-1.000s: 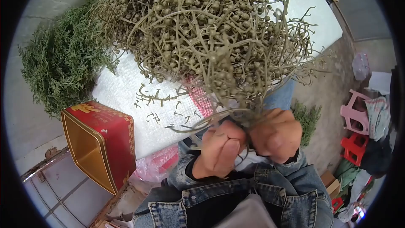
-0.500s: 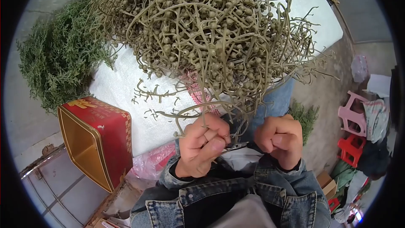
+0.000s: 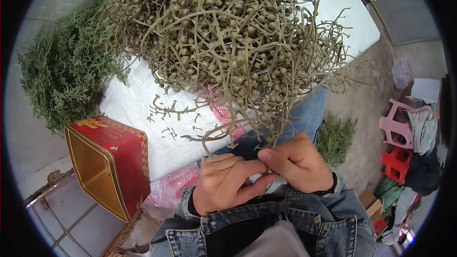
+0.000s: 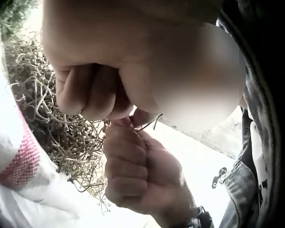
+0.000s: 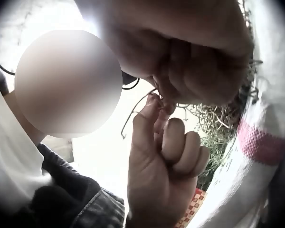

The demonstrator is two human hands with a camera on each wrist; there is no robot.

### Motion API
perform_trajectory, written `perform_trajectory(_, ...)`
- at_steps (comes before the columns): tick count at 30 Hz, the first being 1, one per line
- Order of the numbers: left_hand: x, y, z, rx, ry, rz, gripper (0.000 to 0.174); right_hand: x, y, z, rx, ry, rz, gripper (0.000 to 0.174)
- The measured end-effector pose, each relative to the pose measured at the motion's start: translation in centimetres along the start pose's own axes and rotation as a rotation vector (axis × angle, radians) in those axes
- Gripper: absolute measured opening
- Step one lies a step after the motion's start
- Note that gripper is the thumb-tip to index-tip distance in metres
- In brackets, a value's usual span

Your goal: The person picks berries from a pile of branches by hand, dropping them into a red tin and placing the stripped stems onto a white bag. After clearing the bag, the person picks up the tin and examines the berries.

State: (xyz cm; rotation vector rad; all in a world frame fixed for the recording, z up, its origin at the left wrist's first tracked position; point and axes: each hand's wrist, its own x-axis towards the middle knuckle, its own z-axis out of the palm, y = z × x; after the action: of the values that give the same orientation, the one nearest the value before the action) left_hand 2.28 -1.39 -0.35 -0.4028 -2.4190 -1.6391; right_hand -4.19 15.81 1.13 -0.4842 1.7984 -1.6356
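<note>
In the head view, my left hand (image 3: 228, 181) and right hand (image 3: 300, 164) meet in front of the jacket, thumbs and forefingers together. Between their fingertips they pinch a thin stem (image 5: 133, 111), whose bent loose end sticks out in both wrist views. The other fingers of each hand are curled in. Just beyond the hands, a big tangled heap of knobbly olive-brown stems (image 3: 228, 43) with round beads lies on a white woven sack (image 3: 128, 100). A few long stems droop from the heap toward the fingers. Short broken bits (image 3: 169, 133) are scattered on the sack.
A red tin (image 3: 128, 162) with a gold inside lies tipped at the left, its mouth facing outward. Green feathery sprigs (image 3: 66, 66) are piled behind it, with more sprigs (image 3: 338, 138) on the floor at right. Pink (image 3: 397, 123) and red stools (image 3: 396, 164) stand far right.
The hands were close together, moved apart half a second ago, and have come together again at the fingertips. The left hand has turned, its back now facing up.
</note>
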Motion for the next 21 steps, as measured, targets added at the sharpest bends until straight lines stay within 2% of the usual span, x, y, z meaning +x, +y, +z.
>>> perform_trajectory(1, -0.2, 0.1, 0.2, 0.048, 0.010, -0.016, 0.018, -0.1, 0.5, 0.4, 0.004, 0.002, 0.004, 0.032)
perform_trajectory(4, -0.7, -0.8, 0.8, 0.045, 0.043, -0.023, 0.016, -0.1, 1.4, 1.5, 0.033, 0.147, -0.138, 0.034)
perform_trajectory(6, -0.8, -0.7, 1.3, 0.042, 0.059, -0.022, 0.018, -0.1, 1.4, 2.1, 0.095, 0.182, -0.117, 0.036)
perform_trajectory(9, -1.7, 0.7, 2.0, -0.497, 0.192, -0.500, 0.017, -0.5, 1.6, 3.3, 0.241, 0.232, -0.051, 0.040)
perform_trajectory(10, -1.8, 0.9, 2.0, -0.489, 0.192, -0.509, 0.017, -0.6, 1.8, 3.6, 0.357, 0.253, -0.039, 0.041)
perform_trajectory(12, -1.5, 1.3, 2.1, -0.822, 0.213, -0.682, 0.024, -0.7, 2.1, 4.0, 0.578, 0.291, -0.013, 0.045)
perform_trajectory(13, -1.5, 1.4, 2.2, -0.993, 0.224, -0.765, 0.028, -0.8, 2.1, 4.2, 0.580, 0.286, -0.008, 0.045)
perform_trajectory(16, -1.8, 0.6, 1.8, -1.040, 0.165, -0.743, 0.029, -0.7, 2.1, 4.9, 0.781, 0.330, 0.036, 0.045)
perform_trajectory(18, -2.5, 0.1, 2.3, -1.064, 0.137, -0.735, 0.029, -0.6, 1.9, 5.3, 0.803, 0.344, 0.046, 0.045)
perform_trajectory(21, -3.1, -0.8, 4.0, -0.865, 0.380, -0.443, 0.035, -0.2, 1.9, 5.0, 0.840, 0.386, 0.049, 0.044)
